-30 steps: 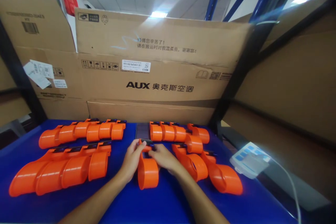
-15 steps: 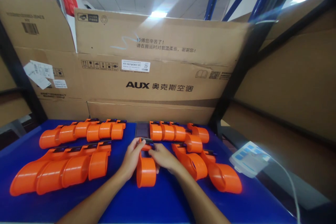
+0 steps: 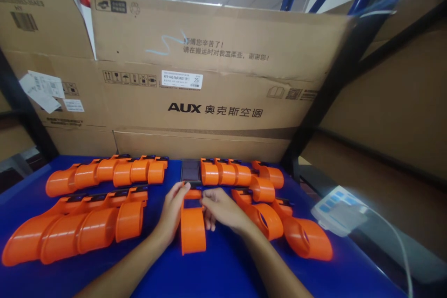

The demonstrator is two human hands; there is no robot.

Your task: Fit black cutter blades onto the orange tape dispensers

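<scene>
Between my hands stands an orange plastic part (image 3: 193, 230), with a wide ring at its near end and a narrow neck at its far end. My left hand (image 3: 173, 207) grips the neck from the left, its thumb on top by a dark piece at the far end. On the other side, my right hand (image 3: 220, 207) has its thumb and forefinger closed at the neck's right edge, while its other fingers curl below. Whether something small sits in that pinch is hidden. Just beyond the part lies a dark flat rectangular pad (image 3: 190, 171).
Similar orange parts lie in rows on the blue tabletop (image 3: 164, 274), several at left (image 3: 99, 228) and several at right (image 3: 228, 173). A white power strip (image 3: 338, 209) with a cable sits at the right edge. Behind stands a cardboard wall (image 3: 216, 93) between dark posts.
My right hand's fingers have come away slightly to the right and show more. The ring now points more straight towards me. The view has tilted slightly downward.
</scene>
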